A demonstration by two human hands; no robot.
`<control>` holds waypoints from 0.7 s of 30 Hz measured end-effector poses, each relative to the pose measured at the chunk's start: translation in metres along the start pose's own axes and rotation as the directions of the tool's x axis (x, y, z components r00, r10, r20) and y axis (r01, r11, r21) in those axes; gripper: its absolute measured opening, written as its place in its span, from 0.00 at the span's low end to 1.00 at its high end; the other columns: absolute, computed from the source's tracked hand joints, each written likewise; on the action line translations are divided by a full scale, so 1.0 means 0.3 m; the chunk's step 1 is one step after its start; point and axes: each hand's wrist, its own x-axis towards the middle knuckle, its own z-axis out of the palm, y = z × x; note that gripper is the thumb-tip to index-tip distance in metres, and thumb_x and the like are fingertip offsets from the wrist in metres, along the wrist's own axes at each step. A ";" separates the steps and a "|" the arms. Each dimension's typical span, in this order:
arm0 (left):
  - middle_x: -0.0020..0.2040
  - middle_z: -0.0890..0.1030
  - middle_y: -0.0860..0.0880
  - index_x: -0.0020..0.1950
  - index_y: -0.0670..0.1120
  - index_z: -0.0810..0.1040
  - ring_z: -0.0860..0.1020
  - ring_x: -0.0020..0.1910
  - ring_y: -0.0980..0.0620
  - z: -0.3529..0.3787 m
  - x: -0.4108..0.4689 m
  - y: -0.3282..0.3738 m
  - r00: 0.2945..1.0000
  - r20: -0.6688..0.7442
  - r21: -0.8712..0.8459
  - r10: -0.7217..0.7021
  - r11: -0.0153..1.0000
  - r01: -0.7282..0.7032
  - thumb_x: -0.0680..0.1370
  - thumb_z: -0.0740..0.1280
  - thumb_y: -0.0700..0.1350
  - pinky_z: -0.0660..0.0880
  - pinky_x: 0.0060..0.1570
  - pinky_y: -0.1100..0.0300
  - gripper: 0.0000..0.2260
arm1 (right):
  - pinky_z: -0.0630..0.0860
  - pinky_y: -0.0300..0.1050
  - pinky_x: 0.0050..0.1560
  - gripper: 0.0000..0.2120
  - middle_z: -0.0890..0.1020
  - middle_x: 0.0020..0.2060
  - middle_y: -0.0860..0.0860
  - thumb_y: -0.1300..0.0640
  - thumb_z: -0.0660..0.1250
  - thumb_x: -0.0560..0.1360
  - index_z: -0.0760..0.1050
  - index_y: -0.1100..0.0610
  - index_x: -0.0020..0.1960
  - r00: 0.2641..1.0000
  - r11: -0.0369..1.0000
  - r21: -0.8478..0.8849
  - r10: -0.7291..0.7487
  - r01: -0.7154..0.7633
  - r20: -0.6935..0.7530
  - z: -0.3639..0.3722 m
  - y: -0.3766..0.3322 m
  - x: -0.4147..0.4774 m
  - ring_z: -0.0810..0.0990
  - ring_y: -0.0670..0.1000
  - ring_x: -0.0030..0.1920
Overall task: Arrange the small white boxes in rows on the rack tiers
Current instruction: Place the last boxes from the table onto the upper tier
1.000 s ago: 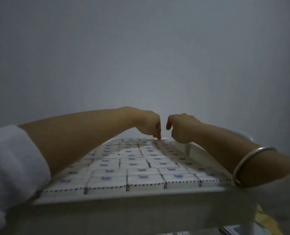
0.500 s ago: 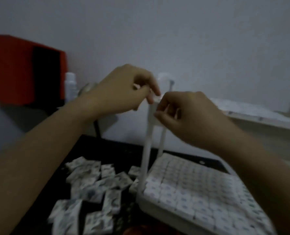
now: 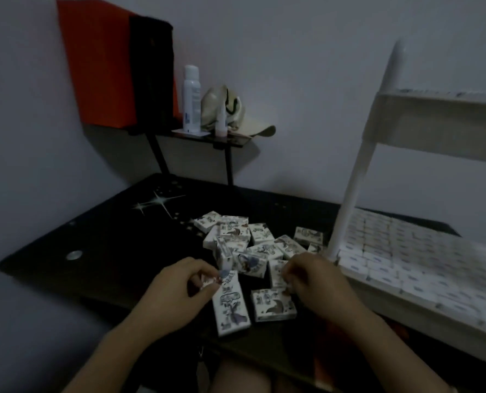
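Observation:
A loose pile of small white printed boxes (image 3: pixel 253 245) lies on the black table (image 3: pixel 108 236). My left hand (image 3: pixel 179 290) pinches the top end of one long box (image 3: pixel 230 304) at the pile's near edge. My right hand (image 3: pixel 315 279) has its fingers curled on a box (image 3: pixel 277 273) beside it; the grip is partly hidden. Another box (image 3: pixel 273 304) lies flat between my hands. The white rack (image 3: pixel 352 177) stands at the right. Its lower tier (image 3: pixel 406 251) is filled with rows of boxes, and its upper tier (image 3: pixel 440 114) shows only box edges.
A small black wall shelf (image 3: pixel 207 139) behind the table carries a white spray can (image 3: pixel 192 99), a small bottle (image 3: pixel 221 120) and a pale cloth bag (image 3: pixel 224 109). A red and black bag (image 3: pixel 116 63) hangs at the upper left. A round metal grommet (image 3: pixel 74 254) sits in the tabletop.
Both hands left the rack's top tier, passed its corner post and came down to the loose pile on the table. The view swung down and left with them.

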 end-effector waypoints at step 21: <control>0.49 0.75 0.66 0.56 0.62 0.71 0.74 0.51 0.65 0.063 0.051 0.031 0.964 0.169 -0.024 0.206 0.979 -0.205 0.69 0.75 0.55 0.76 0.48 0.61 0.19 | 0.72 0.35 0.51 0.28 0.71 0.55 0.43 0.39 0.72 0.68 0.68 0.39 0.65 0.929 0.895 0.246 0.353 -0.371 0.113 0.094 -0.083 -0.127 0.73 0.40 0.54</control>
